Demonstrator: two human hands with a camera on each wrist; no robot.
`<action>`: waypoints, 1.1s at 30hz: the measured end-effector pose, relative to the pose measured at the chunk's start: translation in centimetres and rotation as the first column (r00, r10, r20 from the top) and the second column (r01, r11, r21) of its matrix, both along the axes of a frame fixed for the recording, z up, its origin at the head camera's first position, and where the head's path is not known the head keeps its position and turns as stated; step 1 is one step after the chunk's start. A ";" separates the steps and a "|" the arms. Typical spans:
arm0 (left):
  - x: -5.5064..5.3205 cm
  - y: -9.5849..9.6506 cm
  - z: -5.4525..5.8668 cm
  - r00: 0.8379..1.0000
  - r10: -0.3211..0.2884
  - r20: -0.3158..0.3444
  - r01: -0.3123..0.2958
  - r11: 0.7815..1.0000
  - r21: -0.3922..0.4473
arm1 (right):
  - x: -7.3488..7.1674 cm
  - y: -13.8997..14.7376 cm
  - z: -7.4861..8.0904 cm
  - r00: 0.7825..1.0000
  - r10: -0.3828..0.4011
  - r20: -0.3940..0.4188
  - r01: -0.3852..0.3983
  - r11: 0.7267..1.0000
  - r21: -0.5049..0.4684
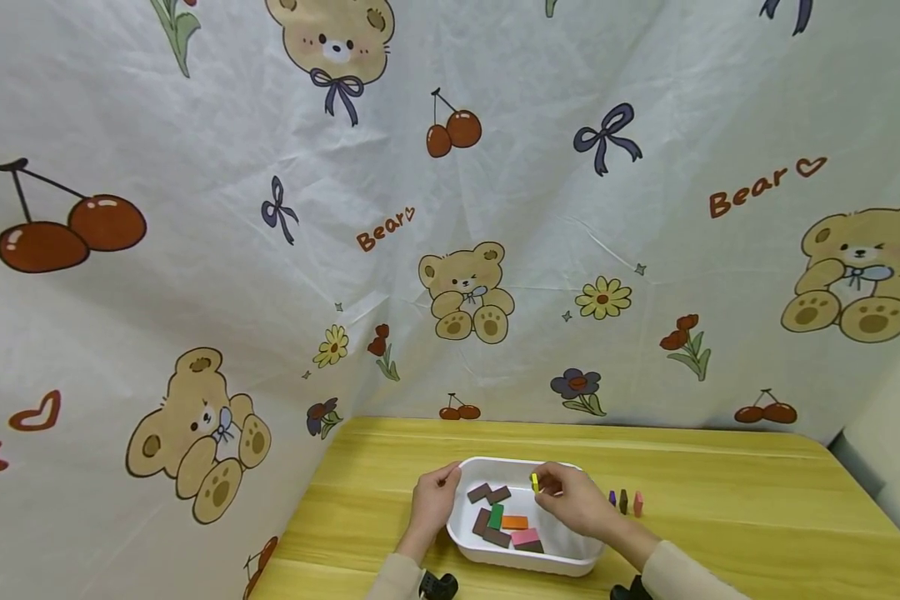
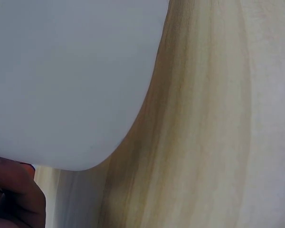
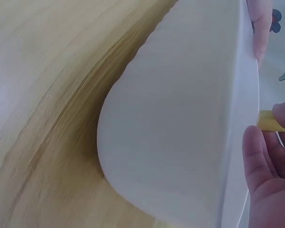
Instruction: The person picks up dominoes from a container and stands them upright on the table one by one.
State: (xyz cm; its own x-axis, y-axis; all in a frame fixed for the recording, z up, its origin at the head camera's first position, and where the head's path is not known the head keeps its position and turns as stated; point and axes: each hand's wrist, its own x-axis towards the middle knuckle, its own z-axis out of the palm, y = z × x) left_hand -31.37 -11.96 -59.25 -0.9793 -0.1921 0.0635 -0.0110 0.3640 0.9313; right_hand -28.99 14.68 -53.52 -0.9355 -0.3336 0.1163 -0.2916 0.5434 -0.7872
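A white plastic basin (image 1: 521, 563) sits in front of me, with several small coloured blocks in it. My left hand (image 1: 433, 502) grips its left rim; in the left wrist view dark fingers (image 2: 19, 187) show beside the basin wall (image 2: 71, 85). Over the basin's right half, my right hand (image 1: 576, 502) pinches a small yellow block (image 1: 536, 482) between thumb and fingertips. The right wrist view shows this yellow block (image 3: 270, 121) near the rim. Inside the basin lie brown blocks (image 1: 497, 537), a green block (image 1: 497, 516), an orange block (image 1: 514, 522) and a pink block (image 1: 526, 537).
Right of the basin, a purple block (image 1: 612, 499), a dark block (image 1: 623, 502) and a pink block (image 1: 638, 503) stand upright in a row on the wooden table (image 1: 757, 517). A white cloth (image 1: 525, 217) printed with bears hangs behind and to the left.
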 end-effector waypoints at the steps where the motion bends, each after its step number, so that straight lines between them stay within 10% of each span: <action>1: 0.0 0.0 0.0 1.000 -0.001 0.005 0.001 1.000 0.001 | 0.1 0.2 0.2 1.000 0.004 0.008 -0.004 1.000 0.002; 20: 1.3 0.5 2.0 0.999 0.008 -0.038 -0.009 1.000 -0.026 | 1.7 4.9 0.9 0.999 0.000 0.046 -0.002 1.000 0.030; 33: -0.3 -0.3 -0.7 1.000 -0.011 -0.025 0.010 1.000 -0.026 | 2.4 7.4 1.0 0.990 -0.125 0.059 0.124 0.992 0.023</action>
